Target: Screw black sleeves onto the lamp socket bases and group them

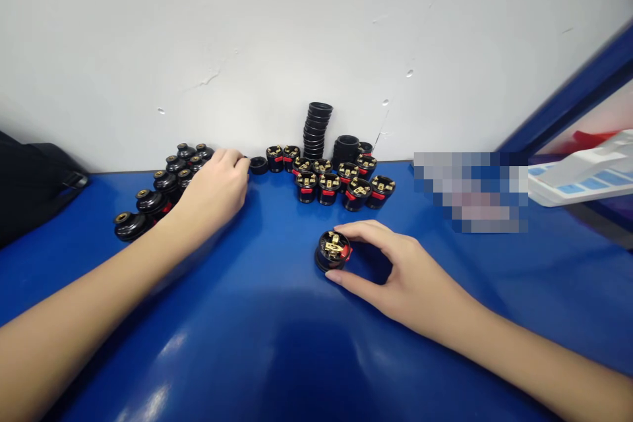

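On the blue table, my right hand (395,264) grips a black lamp socket (333,252) between thumb and forefinger. Its top is uncovered, showing brass contacts, with a red piece on its side. My left hand (222,184) is farther back, beside a group of black domed socket pieces (152,200) with brass-rimmed holes on top. Its fingers are curled together, and whatever is in them is hidden. Just right of those fingers lies a black ring (258,165). The hand and forearm cover part of the domed group.
Several uncovered sockets (329,188) stand near the wall, beside a tall leaning stack of black rings (316,132) and a shorter ring stack (346,150). A black bag (34,184) is at the left. A white and blue object (583,175) sits at the right, near a pixelated patch.
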### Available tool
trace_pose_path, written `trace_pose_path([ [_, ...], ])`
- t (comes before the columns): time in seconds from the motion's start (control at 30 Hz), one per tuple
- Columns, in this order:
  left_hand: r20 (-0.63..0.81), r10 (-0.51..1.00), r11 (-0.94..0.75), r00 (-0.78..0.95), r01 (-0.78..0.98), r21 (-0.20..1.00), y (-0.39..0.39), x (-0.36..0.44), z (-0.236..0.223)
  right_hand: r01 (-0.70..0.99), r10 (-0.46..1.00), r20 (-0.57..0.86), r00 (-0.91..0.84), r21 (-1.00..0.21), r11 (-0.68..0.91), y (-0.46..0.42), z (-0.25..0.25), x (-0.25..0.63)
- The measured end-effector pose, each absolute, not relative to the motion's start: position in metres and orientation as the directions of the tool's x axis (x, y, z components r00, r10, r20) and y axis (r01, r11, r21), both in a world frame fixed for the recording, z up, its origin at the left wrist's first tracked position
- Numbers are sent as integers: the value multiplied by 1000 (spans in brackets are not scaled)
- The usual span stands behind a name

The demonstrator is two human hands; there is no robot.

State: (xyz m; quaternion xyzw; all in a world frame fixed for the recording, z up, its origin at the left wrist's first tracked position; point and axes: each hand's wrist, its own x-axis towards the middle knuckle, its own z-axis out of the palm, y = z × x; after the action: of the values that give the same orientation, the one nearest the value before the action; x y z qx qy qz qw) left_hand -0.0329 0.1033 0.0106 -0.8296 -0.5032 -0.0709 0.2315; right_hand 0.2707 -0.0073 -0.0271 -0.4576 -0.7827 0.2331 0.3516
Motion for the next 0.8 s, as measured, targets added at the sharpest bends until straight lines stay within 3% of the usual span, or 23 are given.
trace_pose_path([
  [0.3,268,877,-286,398,883,-373,129,-33,16,568,879,326,-348,-673,474,-8,-25,272],
  [0.57,220,883,-347,414,893,-286,82,-29,16,543,870,340,-357,-682,490,-7,-26,271],
  [0.67,228,861,-445,455,890,-97,56,-20,14,542,865,346,-363,-677,498,-8,-26,271],
  [0.8,252,810,-585,529,756,294,33,-4,9,533,867,332,-373,-688,493,-9,-24,270],
])
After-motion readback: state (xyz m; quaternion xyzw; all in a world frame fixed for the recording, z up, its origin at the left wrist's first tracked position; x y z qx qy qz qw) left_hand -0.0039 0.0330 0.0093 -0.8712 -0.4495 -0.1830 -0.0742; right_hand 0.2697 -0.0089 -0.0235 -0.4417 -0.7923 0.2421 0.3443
